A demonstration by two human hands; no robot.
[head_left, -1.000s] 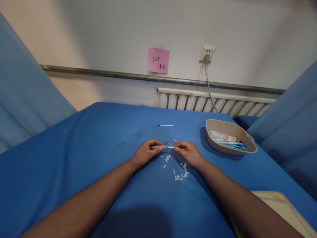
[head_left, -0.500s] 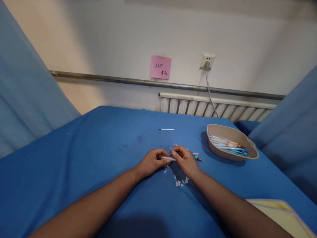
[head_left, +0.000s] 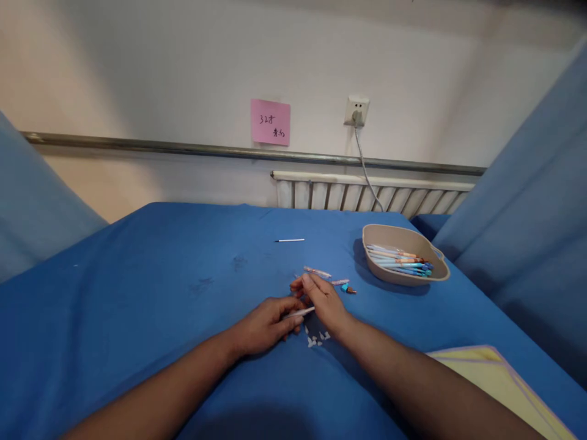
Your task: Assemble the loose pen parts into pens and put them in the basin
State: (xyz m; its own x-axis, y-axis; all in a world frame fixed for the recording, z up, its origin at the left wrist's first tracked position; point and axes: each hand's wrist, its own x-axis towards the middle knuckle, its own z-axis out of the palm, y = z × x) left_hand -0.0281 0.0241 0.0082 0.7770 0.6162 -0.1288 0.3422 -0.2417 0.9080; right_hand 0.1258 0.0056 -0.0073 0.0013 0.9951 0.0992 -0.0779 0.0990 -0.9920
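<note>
My left hand (head_left: 263,325) is closed around a slim white pen barrel (head_left: 301,313), which slants up to the right. Close beside it, my right hand (head_left: 324,304) has its fingers bent and pressed together near the left fingertips; whatever they grip is hidden. Below the hands lie several small white cone-shaped tips (head_left: 314,341). Just past the right hand are a patterned pen barrel (head_left: 317,272), a second one (head_left: 340,282) and small turquoise and brown pen toppers (head_left: 349,289). A thin white refill with a dark end (head_left: 290,240) lies farther back.
A beige basket (head_left: 398,281) with several pens stands at the right on the blue cloth (head_left: 137,293). A yellow cloth (head_left: 486,379) lies at the front right. Behind are a radiator (head_left: 334,194), a rail and a plugged-in socket (head_left: 356,111); blue curtains hang on both sides.
The view has shifted right. My right hand has moved up and away from the barrel's end, its fingers now above it. My left hand still holds the barrel, now tilted more upward.
</note>
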